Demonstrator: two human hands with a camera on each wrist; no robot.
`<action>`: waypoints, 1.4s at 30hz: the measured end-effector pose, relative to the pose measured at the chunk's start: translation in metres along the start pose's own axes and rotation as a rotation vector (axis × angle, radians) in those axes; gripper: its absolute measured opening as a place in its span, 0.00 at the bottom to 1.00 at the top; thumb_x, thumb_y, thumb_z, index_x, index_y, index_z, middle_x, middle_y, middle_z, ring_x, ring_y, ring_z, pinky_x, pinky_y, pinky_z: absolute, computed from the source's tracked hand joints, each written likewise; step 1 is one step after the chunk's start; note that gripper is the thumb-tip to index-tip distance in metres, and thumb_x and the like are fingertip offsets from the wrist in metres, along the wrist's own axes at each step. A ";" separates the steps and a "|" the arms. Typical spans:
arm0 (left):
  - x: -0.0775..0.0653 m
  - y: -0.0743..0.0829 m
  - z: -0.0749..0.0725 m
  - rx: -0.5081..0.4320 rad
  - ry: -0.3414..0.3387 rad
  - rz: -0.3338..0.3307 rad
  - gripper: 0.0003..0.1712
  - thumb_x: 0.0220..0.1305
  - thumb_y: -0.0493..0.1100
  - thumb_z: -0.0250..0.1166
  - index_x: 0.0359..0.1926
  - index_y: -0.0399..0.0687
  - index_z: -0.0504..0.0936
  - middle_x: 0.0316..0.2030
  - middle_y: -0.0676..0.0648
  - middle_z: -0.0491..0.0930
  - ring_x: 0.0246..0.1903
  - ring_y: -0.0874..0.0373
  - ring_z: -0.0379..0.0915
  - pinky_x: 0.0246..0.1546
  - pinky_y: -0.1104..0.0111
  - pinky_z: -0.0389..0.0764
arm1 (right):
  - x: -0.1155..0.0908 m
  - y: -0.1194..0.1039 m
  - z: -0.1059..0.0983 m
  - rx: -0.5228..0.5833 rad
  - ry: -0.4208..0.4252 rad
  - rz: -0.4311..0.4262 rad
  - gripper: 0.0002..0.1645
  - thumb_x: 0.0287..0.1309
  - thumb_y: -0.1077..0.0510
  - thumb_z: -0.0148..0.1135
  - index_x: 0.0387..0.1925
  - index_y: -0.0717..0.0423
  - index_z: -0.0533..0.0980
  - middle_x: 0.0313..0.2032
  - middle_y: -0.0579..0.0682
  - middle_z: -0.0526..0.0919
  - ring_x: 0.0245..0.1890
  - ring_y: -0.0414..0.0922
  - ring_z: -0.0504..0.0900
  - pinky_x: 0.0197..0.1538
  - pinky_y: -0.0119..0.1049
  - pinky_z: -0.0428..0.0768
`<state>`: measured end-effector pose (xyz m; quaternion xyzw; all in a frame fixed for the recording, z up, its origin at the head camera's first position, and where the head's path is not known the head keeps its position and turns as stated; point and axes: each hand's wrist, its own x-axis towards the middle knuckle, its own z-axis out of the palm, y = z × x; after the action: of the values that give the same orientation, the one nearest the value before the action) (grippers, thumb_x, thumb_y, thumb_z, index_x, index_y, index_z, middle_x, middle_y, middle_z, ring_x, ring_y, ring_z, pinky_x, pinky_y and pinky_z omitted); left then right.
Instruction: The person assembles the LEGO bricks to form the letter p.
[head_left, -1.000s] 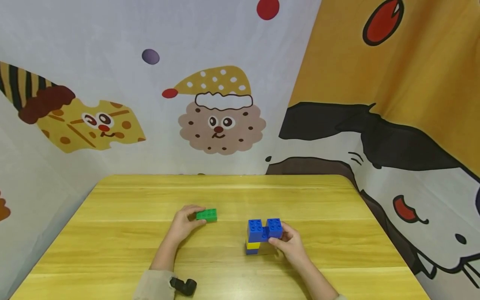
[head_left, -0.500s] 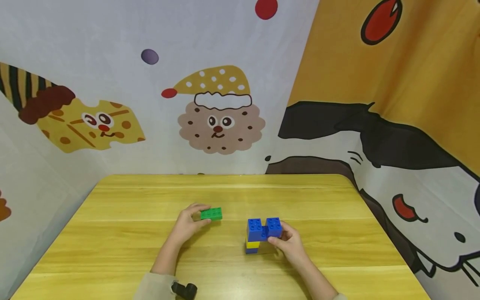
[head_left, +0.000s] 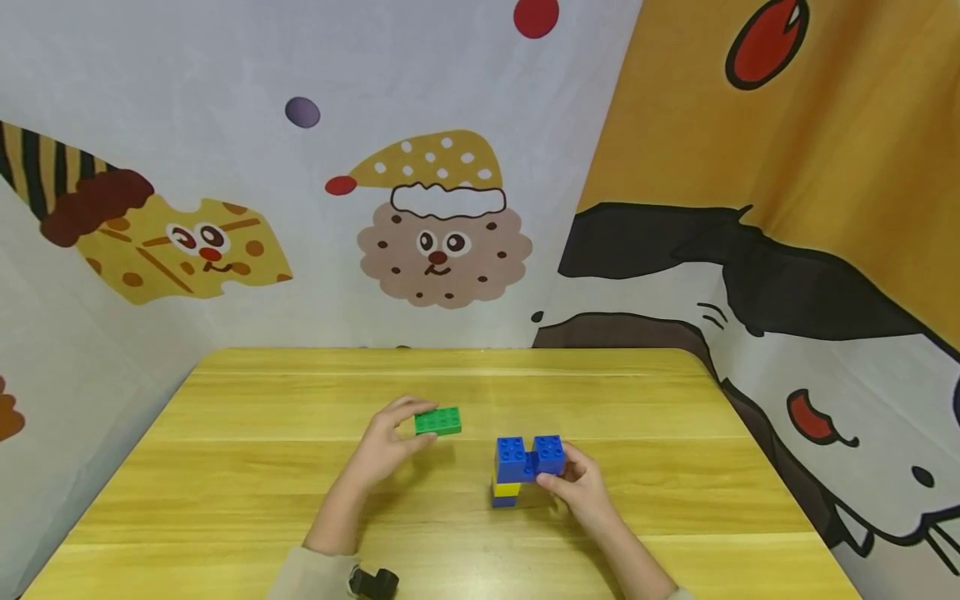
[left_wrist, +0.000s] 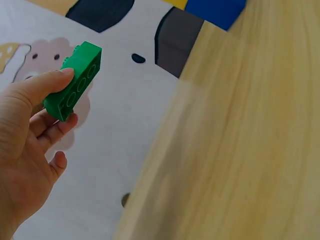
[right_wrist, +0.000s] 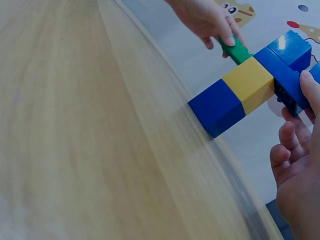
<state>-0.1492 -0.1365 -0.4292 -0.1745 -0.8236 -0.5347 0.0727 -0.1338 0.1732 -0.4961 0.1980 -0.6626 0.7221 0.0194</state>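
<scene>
In the head view my left hand (head_left: 384,446) pinches a green building brick (head_left: 438,421) by its left end, thumb on the near side. The left wrist view shows that brick's hollow underside, held up off the table. To its right stands a stack: a blue brick (head_left: 505,502) at the bottom, a yellow brick (head_left: 506,489) above it, then a long blue brick (right_wrist: 280,75) jutting to the right. Two square blue bricks (head_left: 511,450) sit on top with a gap between them. My right hand (head_left: 585,487) pinches the stack's overhanging right end between thumb and fingers.
Both hands work over a wooden table (head_left: 285,475) with rounded far corners. A printed curtain (head_left: 315,250) hangs right behind it and along its sides. A black strap device (head_left: 375,583) sits at the left sleeve (head_left: 315,575).
My left hand has moved right and slightly away from me with the green brick, closer to the stack. The right hand and the stack have stayed in place.
</scene>
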 end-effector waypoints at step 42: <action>0.001 0.057 0.039 0.028 -0.011 0.264 0.24 0.54 0.36 0.72 0.54 0.51 0.81 0.47 0.60 0.75 0.51 0.58 0.66 0.54 0.50 0.64 | 0.001 0.001 -0.001 0.018 -0.021 0.000 0.23 0.55 0.73 0.62 0.50 0.49 0.79 0.36 0.46 0.83 0.29 0.38 0.77 0.31 0.29 0.77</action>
<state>-0.1263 -0.0797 -0.3964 -0.2832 -0.8012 -0.5081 0.1405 -0.1356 0.1742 -0.4971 0.2059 -0.6563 0.7258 0.0106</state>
